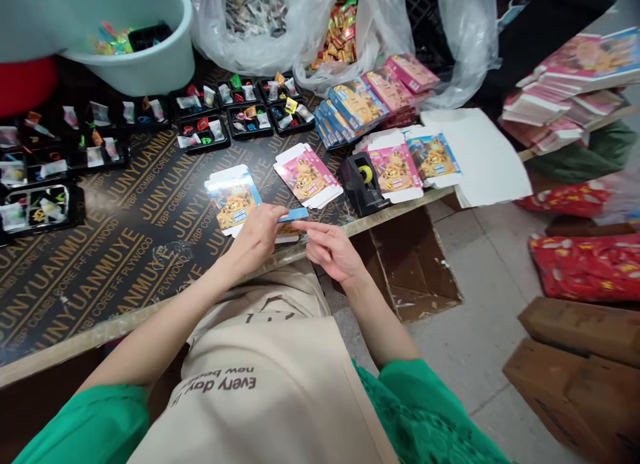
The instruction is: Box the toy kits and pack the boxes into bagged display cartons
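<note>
At the table's front edge, my left hand (260, 232) is closed on a small blue-sided carton (295, 215); its printed face is turned mostly away. My right hand (333, 251) is just right of it, index finger stretched to the carton's right end, the other fingers loosely curled and holding nothing. Beside my left hand lies a flat blue printed carton (233, 197) with white flaps. Farther back is a flat pink printed carton (307, 174). To the right stands a black tape dispenser (361, 187) with a yellow roll.
Several black trays (250, 121) of small bagged toys line the back. Behind are a pale bucket (135, 71) and plastic bags (305, 44). Finished-looking blue boxes (357, 104) and flat cartons (395, 167) lie right. Brown cardboard boxes (575, 391) stand on the floor.
</note>
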The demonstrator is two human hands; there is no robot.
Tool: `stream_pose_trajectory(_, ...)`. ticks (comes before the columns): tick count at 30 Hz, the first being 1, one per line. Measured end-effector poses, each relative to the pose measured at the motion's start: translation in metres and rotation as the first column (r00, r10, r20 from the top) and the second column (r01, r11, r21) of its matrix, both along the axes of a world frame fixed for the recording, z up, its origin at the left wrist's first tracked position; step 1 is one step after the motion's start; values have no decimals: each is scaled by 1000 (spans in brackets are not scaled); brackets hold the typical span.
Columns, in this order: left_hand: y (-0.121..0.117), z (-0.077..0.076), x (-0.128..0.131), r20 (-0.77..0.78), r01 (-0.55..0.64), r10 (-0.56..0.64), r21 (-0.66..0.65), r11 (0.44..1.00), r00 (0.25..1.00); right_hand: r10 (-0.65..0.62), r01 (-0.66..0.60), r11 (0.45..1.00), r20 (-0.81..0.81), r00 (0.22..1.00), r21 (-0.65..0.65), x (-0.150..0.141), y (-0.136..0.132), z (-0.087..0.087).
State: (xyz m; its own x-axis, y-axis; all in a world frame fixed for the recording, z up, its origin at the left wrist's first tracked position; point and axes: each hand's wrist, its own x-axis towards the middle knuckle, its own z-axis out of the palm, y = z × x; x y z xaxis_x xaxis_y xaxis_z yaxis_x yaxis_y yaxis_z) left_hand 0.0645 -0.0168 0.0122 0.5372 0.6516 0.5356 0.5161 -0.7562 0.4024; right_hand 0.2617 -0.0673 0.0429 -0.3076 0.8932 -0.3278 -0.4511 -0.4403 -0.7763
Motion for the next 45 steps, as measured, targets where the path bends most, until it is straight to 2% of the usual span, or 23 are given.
stream_pose_trajectory(3, 1, 1, -3, -18, 39, -39, -8, 999, 999, 57, -62, 997, -110, 992, -46, -4, 12, -8)
stream_pose_trajectory(6, 1, 5, -4, -104, 63, -59, 41, 997, 993, 101, -111, 991, -130, 986, -77, -1, 18, -17)
stream_pose_trajectory(8, 1, 7, -3, -113, 66, -56, 88, 994, 992, 111, -117, 991, -78, 991, -70, 0, 18, -21)
stream_pose_trajectory(10, 1, 5, 3, -73, 23, -15, 105, 994, 997, 119, -119, 993, 92, 989, -2, 4, 18, -19)
stream_pose_trajectory(12, 1, 0, 12, -47, -56, 61, 102, 993, 997, 207, -258, 962, 383, 900, 85, 13, 18, -10)
stream_pose_trajectory(14, 2, -2, 20, -43, -117, 121, 87, 989, 992, 297, -466, 878, 636, 712, 111, 26, 23, 6)
stream_pose_trajectory(15, 3, -1, 23, -32, -124, 127, 65, 990, 991, 287, -517, 847, 709, 644, 127, 34, 28, 15)
stream_pose_trajectory(16, 4, 2, 23, -9, -114, 114, 31, 993, 993, 216, -502, 846, 747, 628, 179, 40, 37, 24)
stream_pose_trajectory(18, 6, 16, 14, 64, -56, 59, -46, 997, 996, -75, -332, 864, 749, 658, 378, 46, 66, 35)
stream_pose_trajectory(20, 5, 39, -10, 125, 1, 10, -86, 996, 992, -350, -215, 788, 709, 612, 576, 40, 109, 35)
stream_pose_trajectory(21, 2, 51, -28, 133, 5, 7, -94, 996, 991, -432, -239, 730, 703, 565, 641, 32, 134, 30)
stream_pose_trajectory(22, -3, 61, -50, 126, -6, 18, -98, 995, 992, -473, -324, 667, 717, 512, 671, 21, 162, 23)
stream_pose_trajectory(24, -20, 71, -98, 56, -99, 109, -148, 984, 992, -505, -505, 584, 771, 388, 636, -6, 218, 6)
stream_pose_trajectory(26, -48, 66, -148, -113, -237, 217, -209, 949, 970, -459, -630, 593, 854, 246, 501, -33, 272, -13)
stream_pose_trajectory(27, -64, 58, -172, -240, -324, 267, -240, 915, 933, -417, -684, 588, 886, 202, 433, -43, 297, -22)
stream_pose_trajectory(29, -96, 40, -213, -441, -508, 386, -199, 838, 810, -341, -761, 553, 925, 164, 339, -56, 341, -37)
stream_pose_trajectory(30, -111, 31, -229, -489, -562, 420, -186, 806, 764, -321, -789, 522, 932, 170, 324, -58, 359, -44)
stream_pose_trajectory(33, -132, 11, -244, -438, -630, 479, -325, 705, 761, -298, -822, 498, 945, 135, 275, -57, 391, -54)
stream_pose_trajectory(35, -117, 3, -230, -374, -683, 572, -375, 627, 730, -319, -828, 504, 944, 86, 245, -53, 397, -55)
stream_pose_trajectory(38, -62, -9, -200, -350, -781, 698, -278, 559, 624, -359, -843, 482, 931, 57, 238, -44, 399, -52)
stream_pose_trajectory(41, -9, -18, -184, -434, -838, 727, -144, 527, 532, -367, -863, 451, 929, 54, 229, -40, 400, -51)
stream_pose_trajectory(43, 10, -19, -184, -493, -849, 715, -99, 520, 495, -374, -870, 440, 926, 46, 221, -42, 400, -53)
stream_pose_trajectory(45, 17, -14, -190, -557, -841, 672, -91, 534, 487, -390, -874, 433, 920, 39, 220, -46, 399, -55)
